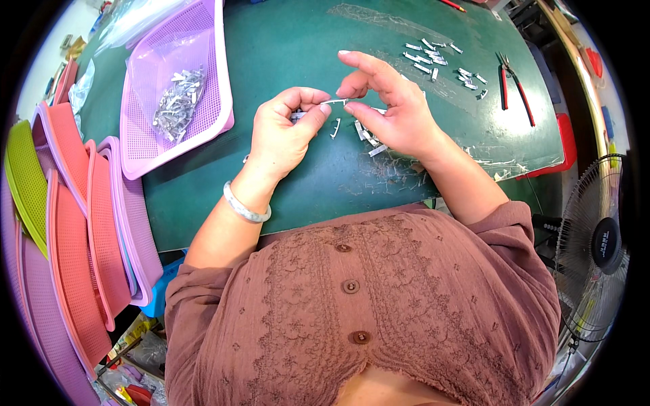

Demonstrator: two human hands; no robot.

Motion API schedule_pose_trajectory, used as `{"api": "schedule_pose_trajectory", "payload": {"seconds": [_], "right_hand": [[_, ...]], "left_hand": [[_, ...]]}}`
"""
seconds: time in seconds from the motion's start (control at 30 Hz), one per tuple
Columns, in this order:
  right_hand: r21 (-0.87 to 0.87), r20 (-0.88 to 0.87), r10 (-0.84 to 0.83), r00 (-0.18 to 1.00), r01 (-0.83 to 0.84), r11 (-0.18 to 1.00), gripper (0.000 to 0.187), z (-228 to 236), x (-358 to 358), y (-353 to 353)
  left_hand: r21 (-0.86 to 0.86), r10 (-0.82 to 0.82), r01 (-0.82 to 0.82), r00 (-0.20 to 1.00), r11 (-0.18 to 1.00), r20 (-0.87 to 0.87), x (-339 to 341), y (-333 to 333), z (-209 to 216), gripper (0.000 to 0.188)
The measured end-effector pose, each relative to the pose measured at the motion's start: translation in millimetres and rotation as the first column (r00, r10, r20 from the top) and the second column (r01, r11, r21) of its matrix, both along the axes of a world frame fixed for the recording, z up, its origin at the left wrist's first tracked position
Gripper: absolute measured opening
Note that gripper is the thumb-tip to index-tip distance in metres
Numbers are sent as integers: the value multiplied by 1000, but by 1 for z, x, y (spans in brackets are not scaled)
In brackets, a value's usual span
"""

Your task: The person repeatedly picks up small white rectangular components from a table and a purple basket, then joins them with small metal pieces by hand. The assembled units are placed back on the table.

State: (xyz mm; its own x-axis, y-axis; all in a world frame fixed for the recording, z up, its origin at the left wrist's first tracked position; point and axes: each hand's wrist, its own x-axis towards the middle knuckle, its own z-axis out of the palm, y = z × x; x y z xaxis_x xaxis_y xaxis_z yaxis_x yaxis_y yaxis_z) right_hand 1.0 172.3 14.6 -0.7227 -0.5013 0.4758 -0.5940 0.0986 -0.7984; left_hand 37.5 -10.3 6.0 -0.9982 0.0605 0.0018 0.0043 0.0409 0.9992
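Note:
Close to the table's near side, my left hand (284, 132) pinches one end of a small, thin silvery metal piece (336, 101) between thumb and fingers. My right hand (396, 111) has its thumb and a bent finger at the piece's other end, with one finger raised above it. Just below lies a similar bent metal piece (335, 128) on the table. More small metal pieces (367, 134) lie in a loose group under my right hand, which partly hides them. A few others show partly behind my left hand.
Several metal pieces (426, 55) lie scattered on the green table (291, 203) at the far right, beside red-handled pliers (514, 88). A purple basket (220, 88) at left holds a clear bag of metal pieces (179, 101). Stacked baskets (74, 271) stand left; a fan (596, 247) stands right.

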Motion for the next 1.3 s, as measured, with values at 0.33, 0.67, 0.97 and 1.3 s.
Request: {"api": "schedule_pose_trajectory", "payload": {"seconds": [0.33, 0.67, 0.97, 1.3], "right_hand": [[8, -34, 13, 999, -12, 1000, 61, -1, -1, 1], [17, -20, 42, 999, -42, 999, 58, 2, 1, 1], [11, -45, 6, 999, -6, 1000, 57, 1, 0, 0], [40, -115, -31, 993, 36, 999, 56, 1, 1, -1]], "left_hand": [[-158, 83, -130, 959, 979, -273, 3, 3, 0, 12], [-171, 76, -162, 902, 972, -424, 3, 4, -4, 12], [-166, 53, -116, 937, 979, -345, 3, 4, -4, 15], [-187, -8, -45, 962, 981, -273, 3, 2, -5, 17]]}}
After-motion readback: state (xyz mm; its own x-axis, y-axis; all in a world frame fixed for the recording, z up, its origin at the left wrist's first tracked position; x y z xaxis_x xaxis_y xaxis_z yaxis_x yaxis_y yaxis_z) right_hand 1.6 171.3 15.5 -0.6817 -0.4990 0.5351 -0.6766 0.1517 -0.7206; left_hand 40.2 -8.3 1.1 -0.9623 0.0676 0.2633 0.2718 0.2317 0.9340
